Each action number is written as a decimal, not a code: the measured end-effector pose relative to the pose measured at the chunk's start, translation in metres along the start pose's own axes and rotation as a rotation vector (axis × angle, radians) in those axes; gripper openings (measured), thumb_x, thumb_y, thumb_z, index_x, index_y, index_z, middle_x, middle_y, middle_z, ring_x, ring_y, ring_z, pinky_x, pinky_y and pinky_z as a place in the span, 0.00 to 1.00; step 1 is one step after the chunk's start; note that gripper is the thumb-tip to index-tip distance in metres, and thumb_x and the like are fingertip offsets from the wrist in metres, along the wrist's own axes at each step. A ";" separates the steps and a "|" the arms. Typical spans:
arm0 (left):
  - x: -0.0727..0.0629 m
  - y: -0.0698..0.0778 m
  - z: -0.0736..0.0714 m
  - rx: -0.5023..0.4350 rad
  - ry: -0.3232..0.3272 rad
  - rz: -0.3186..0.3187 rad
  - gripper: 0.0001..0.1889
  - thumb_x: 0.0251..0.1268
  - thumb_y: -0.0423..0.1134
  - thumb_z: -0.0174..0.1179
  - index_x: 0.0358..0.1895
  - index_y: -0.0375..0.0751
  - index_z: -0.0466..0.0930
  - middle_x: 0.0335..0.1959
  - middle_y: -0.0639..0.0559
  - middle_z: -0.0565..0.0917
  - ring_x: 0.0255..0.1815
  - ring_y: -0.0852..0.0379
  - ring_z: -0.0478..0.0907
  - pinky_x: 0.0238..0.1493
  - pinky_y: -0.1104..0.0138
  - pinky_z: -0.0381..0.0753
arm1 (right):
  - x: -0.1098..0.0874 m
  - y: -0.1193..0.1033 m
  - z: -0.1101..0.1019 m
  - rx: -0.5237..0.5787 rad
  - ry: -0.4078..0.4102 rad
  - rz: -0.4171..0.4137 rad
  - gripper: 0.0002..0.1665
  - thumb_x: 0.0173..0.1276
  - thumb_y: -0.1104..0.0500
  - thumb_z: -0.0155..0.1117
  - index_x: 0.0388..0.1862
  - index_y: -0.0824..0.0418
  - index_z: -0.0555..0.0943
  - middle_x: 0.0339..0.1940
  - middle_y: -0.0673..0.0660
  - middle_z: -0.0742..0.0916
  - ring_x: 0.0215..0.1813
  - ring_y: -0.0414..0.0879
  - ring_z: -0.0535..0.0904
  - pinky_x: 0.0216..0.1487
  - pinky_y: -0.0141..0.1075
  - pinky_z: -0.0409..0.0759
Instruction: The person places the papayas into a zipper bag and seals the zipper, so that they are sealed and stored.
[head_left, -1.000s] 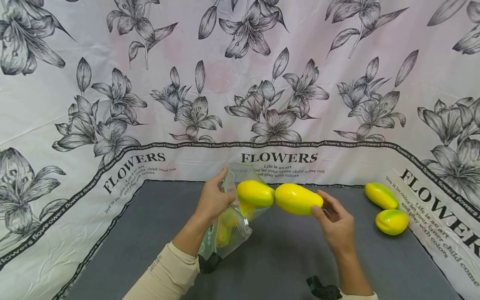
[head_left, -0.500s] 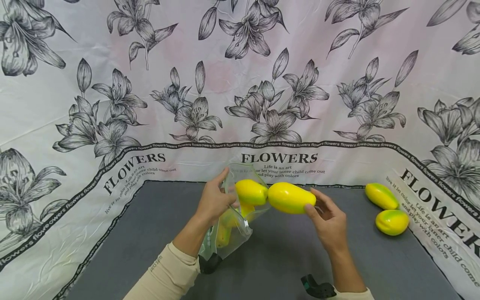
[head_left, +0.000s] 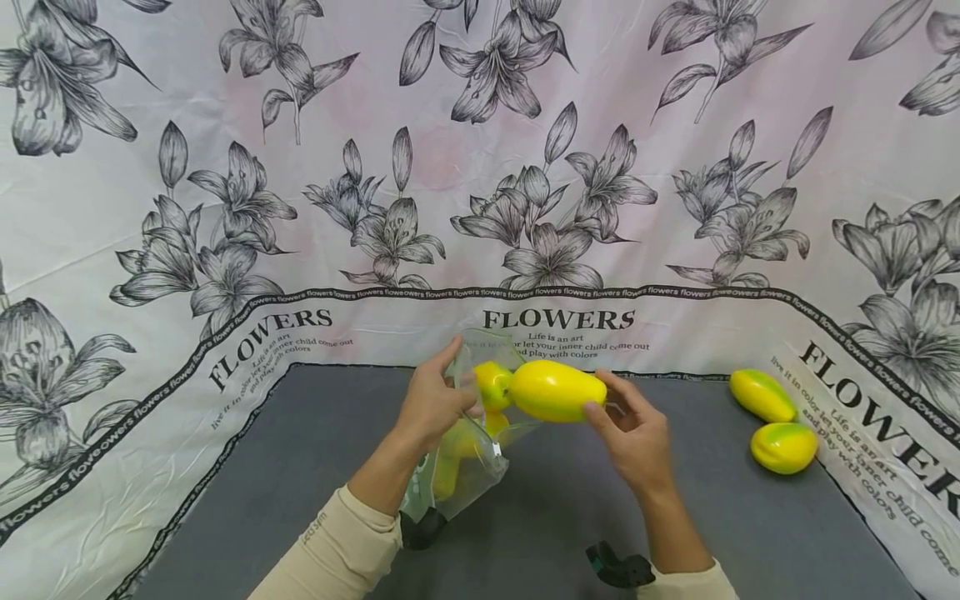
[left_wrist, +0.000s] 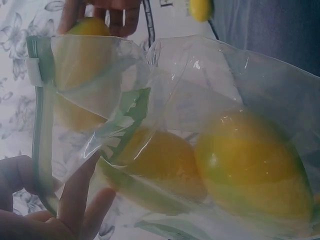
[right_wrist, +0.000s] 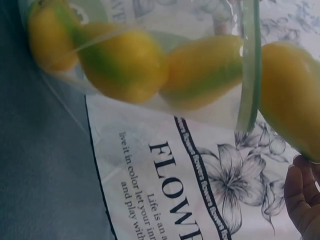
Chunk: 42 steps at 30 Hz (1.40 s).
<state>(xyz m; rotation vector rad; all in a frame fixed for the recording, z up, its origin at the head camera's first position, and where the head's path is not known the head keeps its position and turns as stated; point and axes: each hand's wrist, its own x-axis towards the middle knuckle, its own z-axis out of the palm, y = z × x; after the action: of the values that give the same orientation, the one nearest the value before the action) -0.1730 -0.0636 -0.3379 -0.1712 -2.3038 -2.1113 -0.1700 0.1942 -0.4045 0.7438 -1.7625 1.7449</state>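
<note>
My left hand [head_left: 435, 402] holds a clear zip bag [head_left: 471, 479] by its green-edged mouth, which faces right. Inside the bag lie several yellow-green papayas [right_wrist: 122, 62], smooth and faintly ridged. Between fingertips and thumb, my right hand [head_left: 633, 433] pinches the narrow end of another papaya [head_left: 555, 392]. Its broad end points left into the bag's mouth and overlaps a bagged papaya [head_left: 491, 387]. From the left wrist, the held papaya [left_wrist: 87, 26] shows partly through the plastic, and a white slider [left_wrist: 34, 72] sits on the green zip strip.
Two more papayas, one behind [head_left: 763, 395] and one in front [head_left: 783, 447], lie at the right side of the grey table [head_left: 285, 500]. A white flower-printed cloth [head_left: 375, 325] rises behind the table and along its sides.
My right hand has moved left with its papaya, bringing the broad end into the bag's mouth. The papaya at the mouth has shifted left, deeper in. My left hand stays nearly still.
</note>
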 end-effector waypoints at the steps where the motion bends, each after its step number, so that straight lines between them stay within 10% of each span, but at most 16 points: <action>1: 0.000 0.000 0.000 0.000 -0.002 0.000 0.50 0.46 0.15 0.52 0.77 0.51 0.53 0.68 0.35 0.66 0.30 0.46 0.81 0.27 0.64 0.82 | 0.001 0.000 0.002 -0.001 -0.005 -0.007 0.29 0.59 0.80 0.60 0.62 0.74 0.73 0.53 0.69 0.79 0.49 0.46 0.80 0.48 0.32 0.80; 31: -0.003 0.007 0.000 -0.046 0.001 -0.004 0.50 0.46 0.15 0.51 0.77 0.51 0.52 0.63 0.32 0.70 0.50 0.46 0.79 0.25 0.66 0.81 | 0.024 -0.037 0.045 -0.271 -0.071 -0.077 0.24 0.51 0.77 0.70 0.48 0.75 0.75 0.49 0.69 0.81 0.41 0.56 0.78 0.38 0.39 0.80; 42: -0.004 0.009 0.000 -0.028 -0.003 0.005 0.50 0.46 0.14 0.51 0.77 0.50 0.51 0.70 0.37 0.63 0.49 0.45 0.80 0.22 0.69 0.76 | 0.021 -0.010 0.048 -0.325 -0.067 -0.130 0.24 0.49 0.75 0.73 0.48 0.71 0.79 0.46 0.65 0.80 0.39 0.54 0.77 0.36 0.44 0.78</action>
<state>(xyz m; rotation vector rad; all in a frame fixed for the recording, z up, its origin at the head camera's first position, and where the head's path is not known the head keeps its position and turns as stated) -0.1680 -0.0630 -0.3290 -0.1804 -2.2736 -2.1435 -0.1773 0.1463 -0.3825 0.7624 -1.9336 1.3200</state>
